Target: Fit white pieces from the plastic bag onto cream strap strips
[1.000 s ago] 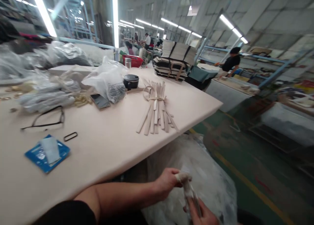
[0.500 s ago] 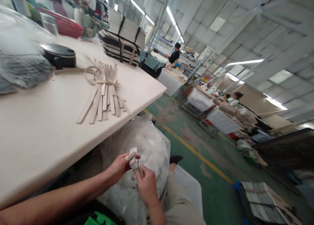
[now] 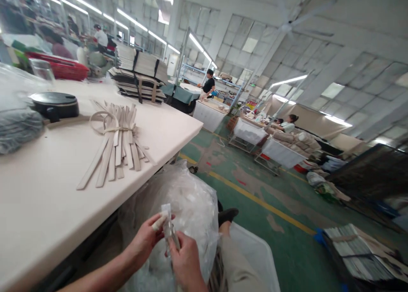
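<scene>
Over a large clear plastic bag (image 3: pixel 197 194) in my lap, both my hands are held close together. My left hand (image 3: pixel 145 239), one finger wrapped in pale tape, pinches a small clear plastic sleeve (image 3: pixel 166 210). My right hand (image 3: pixel 186 258) is closed around a narrow beige strap (image 3: pixel 172 243) with a shiny, metal-looking part at its upper end. That end meets the sleeve; whether it sits inside it I cannot tell. To the left, a tied bundle of beige straps (image 3: pixel 113 154) lies on the table (image 3: pixel 60 224).
A black round case (image 3: pixel 55 105) and stacked, bound panels (image 3: pixel 138 77) stand on the table. A white plastic bin (image 3: pixel 255 258) is beside my leg. Bound sheets (image 3: pixel 357 249) lie at the lower right. A person in black (image 3: pixel 209 86) stands farther back.
The camera view has tilted, so the table and its bundle appear lower and farther left. My hands remain together on the sleeve and strap, the sleeve now held more upright.
</scene>
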`<state>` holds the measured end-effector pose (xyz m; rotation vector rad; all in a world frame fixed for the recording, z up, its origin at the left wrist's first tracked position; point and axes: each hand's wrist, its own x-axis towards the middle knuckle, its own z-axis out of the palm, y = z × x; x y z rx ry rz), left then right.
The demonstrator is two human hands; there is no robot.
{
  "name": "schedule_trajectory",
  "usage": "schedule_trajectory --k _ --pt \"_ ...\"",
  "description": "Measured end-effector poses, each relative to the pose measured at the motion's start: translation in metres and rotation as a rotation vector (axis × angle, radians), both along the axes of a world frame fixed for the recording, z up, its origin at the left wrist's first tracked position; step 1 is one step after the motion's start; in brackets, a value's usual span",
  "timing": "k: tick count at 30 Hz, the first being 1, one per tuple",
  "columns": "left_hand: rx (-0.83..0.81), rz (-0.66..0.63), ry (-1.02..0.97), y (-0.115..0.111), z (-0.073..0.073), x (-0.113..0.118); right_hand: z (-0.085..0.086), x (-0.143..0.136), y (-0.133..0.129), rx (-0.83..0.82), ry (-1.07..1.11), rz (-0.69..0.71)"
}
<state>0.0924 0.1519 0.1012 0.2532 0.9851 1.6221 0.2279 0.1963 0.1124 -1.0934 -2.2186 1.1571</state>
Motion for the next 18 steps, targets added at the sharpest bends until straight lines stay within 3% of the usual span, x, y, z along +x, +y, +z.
schedule_trajectory --k 3,11,15,18 --pt "-0.007 0.045 0.005 0.004 -0.003 -0.008 -0.005 0.002 0.001 0.008 0.000 -0.018" --pt "-0.025 -0.115 0.068 0.001 0.006 0.006 0.009 0.007 0.003 -0.017 0.061 -0.044" --pt "-0.042 0.027 0.110 0.013 0.016 0.001 0.012 0.013 0.008 -0.025 0.039 -0.021" --pt "-0.061 0.075 0.141 0.016 0.020 0.004 -0.003 0.021 0.008 -0.039 0.085 0.023"
